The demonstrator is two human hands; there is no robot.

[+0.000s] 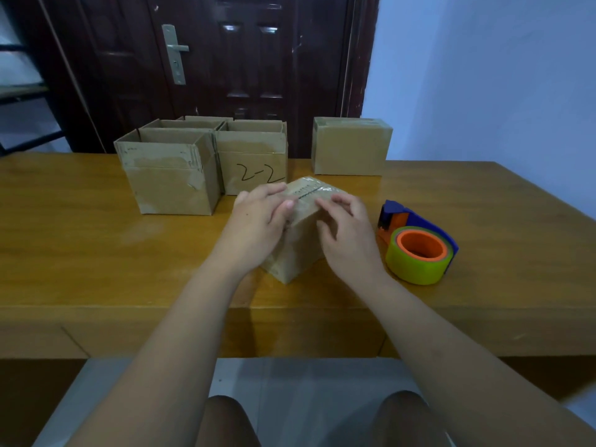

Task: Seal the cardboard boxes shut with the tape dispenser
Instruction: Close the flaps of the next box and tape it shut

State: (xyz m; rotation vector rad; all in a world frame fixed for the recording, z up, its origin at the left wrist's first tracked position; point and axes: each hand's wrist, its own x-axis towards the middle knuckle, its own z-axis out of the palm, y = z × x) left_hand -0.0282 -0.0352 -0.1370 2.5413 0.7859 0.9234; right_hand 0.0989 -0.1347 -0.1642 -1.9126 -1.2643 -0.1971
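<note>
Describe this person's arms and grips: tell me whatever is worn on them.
The left grip and right grip are bare hands: no gloves, and no rings that I can see. Neither wrist carries a watch or band. The left forearm and right forearm are uncovered down to the edge of the view, with no sleeve showing.

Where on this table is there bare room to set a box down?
Free: the near-left table, bordered by the open boxes and the left hand; the far-right corner, beyond the closed box and tape dispenser. Crowded: around the centre box, with the dispenser close beside the right hand.
</note>
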